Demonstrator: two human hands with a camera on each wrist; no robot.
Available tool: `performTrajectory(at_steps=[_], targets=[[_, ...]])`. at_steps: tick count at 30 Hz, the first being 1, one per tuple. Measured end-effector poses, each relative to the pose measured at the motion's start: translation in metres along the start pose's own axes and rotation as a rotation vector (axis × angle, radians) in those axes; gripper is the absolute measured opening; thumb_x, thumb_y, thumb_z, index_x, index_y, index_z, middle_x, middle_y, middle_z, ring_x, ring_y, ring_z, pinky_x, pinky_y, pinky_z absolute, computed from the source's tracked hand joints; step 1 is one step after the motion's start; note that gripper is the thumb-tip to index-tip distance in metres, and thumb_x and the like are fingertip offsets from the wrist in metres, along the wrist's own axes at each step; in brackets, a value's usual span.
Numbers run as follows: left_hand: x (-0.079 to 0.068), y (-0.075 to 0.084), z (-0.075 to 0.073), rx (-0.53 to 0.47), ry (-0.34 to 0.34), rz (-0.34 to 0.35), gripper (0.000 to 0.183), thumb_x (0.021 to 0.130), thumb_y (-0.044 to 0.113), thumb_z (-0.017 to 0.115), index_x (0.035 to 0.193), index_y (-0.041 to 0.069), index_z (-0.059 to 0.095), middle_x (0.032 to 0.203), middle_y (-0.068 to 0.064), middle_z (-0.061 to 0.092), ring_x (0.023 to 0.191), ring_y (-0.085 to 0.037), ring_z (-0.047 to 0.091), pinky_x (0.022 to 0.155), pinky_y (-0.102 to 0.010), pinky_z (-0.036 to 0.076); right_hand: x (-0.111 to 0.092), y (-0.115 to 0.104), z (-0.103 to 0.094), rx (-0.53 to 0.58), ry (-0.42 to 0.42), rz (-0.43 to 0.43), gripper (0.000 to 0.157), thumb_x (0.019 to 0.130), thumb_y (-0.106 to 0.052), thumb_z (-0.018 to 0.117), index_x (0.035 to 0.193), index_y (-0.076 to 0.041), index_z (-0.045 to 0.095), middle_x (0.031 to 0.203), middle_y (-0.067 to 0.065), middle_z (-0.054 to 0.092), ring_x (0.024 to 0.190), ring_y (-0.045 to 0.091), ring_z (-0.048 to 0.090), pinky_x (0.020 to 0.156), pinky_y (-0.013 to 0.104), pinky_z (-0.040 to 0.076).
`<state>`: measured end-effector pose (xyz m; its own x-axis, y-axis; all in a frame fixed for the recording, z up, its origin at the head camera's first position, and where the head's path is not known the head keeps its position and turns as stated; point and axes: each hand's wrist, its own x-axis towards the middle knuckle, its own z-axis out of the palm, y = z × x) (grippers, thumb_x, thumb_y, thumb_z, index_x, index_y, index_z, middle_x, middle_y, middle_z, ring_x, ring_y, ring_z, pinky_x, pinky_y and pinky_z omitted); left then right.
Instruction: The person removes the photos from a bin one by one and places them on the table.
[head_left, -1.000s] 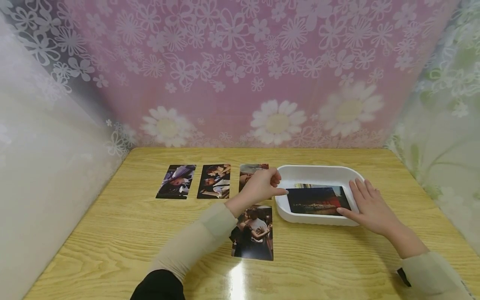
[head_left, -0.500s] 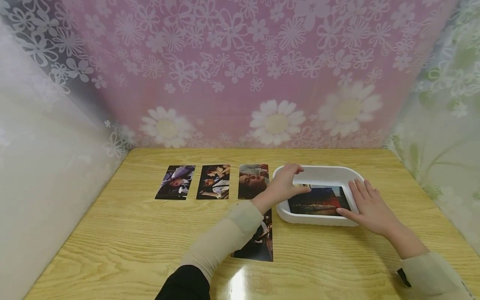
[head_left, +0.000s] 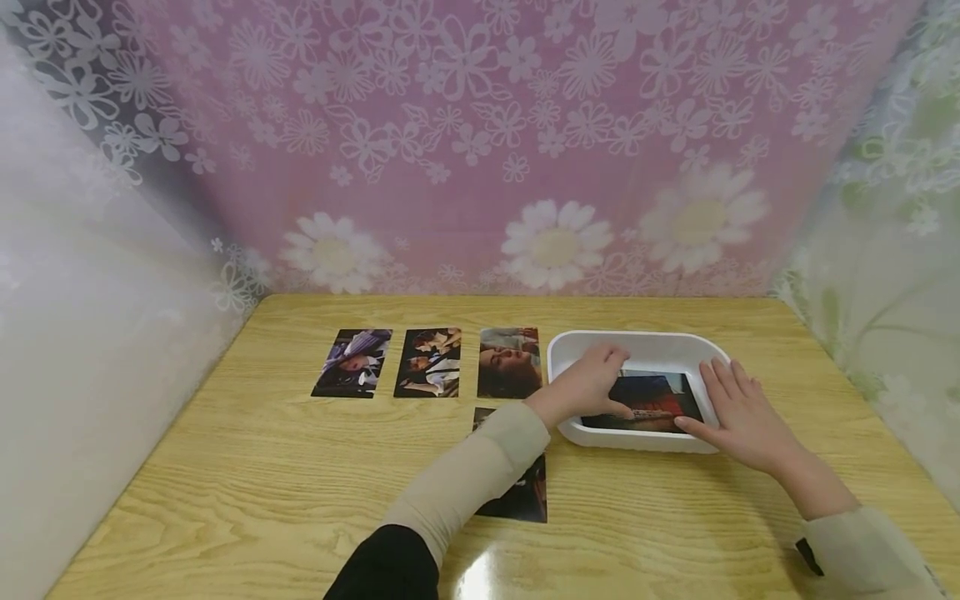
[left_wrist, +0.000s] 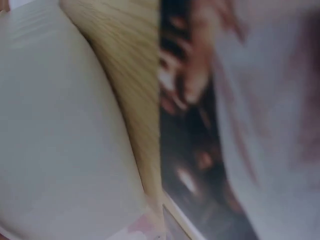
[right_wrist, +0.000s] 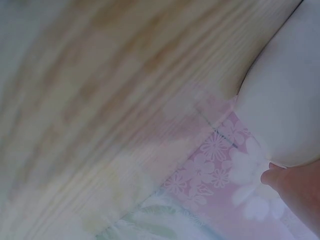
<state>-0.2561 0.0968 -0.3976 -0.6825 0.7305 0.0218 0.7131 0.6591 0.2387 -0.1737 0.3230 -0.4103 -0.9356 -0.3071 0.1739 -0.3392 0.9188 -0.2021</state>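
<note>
A white tray [head_left: 643,340] with rounded corners stands at the right of the table and holds a few overlapping photo cards [head_left: 654,398]. My left hand [head_left: 581,387] reaches over its left rim, thumb and fingers spread apart above the cards; whether they touch a card I cannot tell. On the right rim rests my right hand [head_left: 742,417], fingers straight, thumb over the near side. Under my left forearm lies a photo card [head_left: 525,496], partly hidden. In the left wrist view the printed surface of a photo card [left_wrist: 200,120] appears close up, beside the white tray [left_wrist: 60,120].
Three photo cards form a row left of the tray: a purple-toned card [head_left: 352,363], a dark card [head_left: 427,363] and a face card [head_left: 509,363]. The wooden table [head_left: 247,475] meets a pink flowered backdrop [head_left: 450,167] and pale side walls.
My left hand has moved right, from the tray's left rim to over the cards inside. The face card in the row shows fully now. My right hand has stayed on the rim.
</note>
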Motion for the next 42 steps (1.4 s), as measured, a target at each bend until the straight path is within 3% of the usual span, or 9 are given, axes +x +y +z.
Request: performTrajectory(at_steps=[4, 9, 22, 32, 42], targets=[[0.000, 0.003, 0.003, 0.142, -0.124, -0.019, 0.091, 0.072, 0.058, 0.059, 0.141, 0.016, 0.018, 0.144, -0.003, 0.017, 0.131, -0.015, 0.013, 0.100, -0.038, 0.024, -0.001, -0.001, -0.001, 0.007, -0.006, 0.003, 0.090, 0.084, -0.046, 0.053, 0.137, 0.011, 0.008, 0.137, 0.035, 0.009, 0.127, 0.039, -0.013, 0.096, 0.059, -0.002], [0.003, 0.004, 0.009, 0.218, -0.230, -0.044, 0.090, 0.074, 0.057, 0.057, 0.143, 0.022, 0.011, 0.146, -0.001, 0.008, 0.132, -0.014, 0.004, 0.101, -0.045, 0.019, 0.000, -0.001, -0.001, -0.001, 0.002, -0.001, 0.090, 0.084, -0.046, 0.054, 0.136, 0.012, 0.009, 0.137, 0.036, 0.010, 0.127, 0.040, -0.012, 0.096, 0.060, -0.001], [0.004, 0.003, 0.012, 0.158, -0.398, -0.143, 0.088, 0.078, 0.053, 0.055, 0.143, 0.026, 0.002, 0.146, 0.000, 0.010, 0.132, -0.013, 0.008, 0.102, -0.044, 0.017, 0.001, -0.002, -0.001, -0.005, -0.032, 0.008, 0.090, 0.085, -0.047, 0.052, 0.137, 0.010, 0.006, 0.138, 0.035, 0.006, 0.127, 0.039, -0.014, 0.095, 0.060, 0.000], [0.008, 0.002, 0.015, 0.188, -0.379, -0.130, 0.089, 0.075, 0.056, 0.057, 0.143, 0.027, 0.006, 0.142, 0.000, 0.021, 0.129, -0.014, 0.018, 0.097, -0.042, 0.025, 0.000, -0.002, -0.001, 0.011, -0.007, -0.004, 0.089, 0.084, -0.045, 0.053, 0.137, 0.011, 0.007, 0.137, 0.035, 0.009, 0.127, 0.039, -0.012, 0.096, 0.060, -0.001], [0.006, 0.004, 0.012, 0.255, -0.185, -0.051, 0.076, 0.070, 0.056, 0.061, 0.134, 0.026, 0.032, 0.122, 0.005, 0.037, 0.108, -0.011, 0.036, 0.078, -0.033, 0.038, 0.001, -0.001, -0.002, 0.013, -0.014, 0.007, 0.090, 0.084, -0.046, 0.053, 0.137, 0.011, 0.007, 0.137, 0.035, 0.009, 0.127, 0.039, -0.013, 0.096, 0.059, -0.002]])
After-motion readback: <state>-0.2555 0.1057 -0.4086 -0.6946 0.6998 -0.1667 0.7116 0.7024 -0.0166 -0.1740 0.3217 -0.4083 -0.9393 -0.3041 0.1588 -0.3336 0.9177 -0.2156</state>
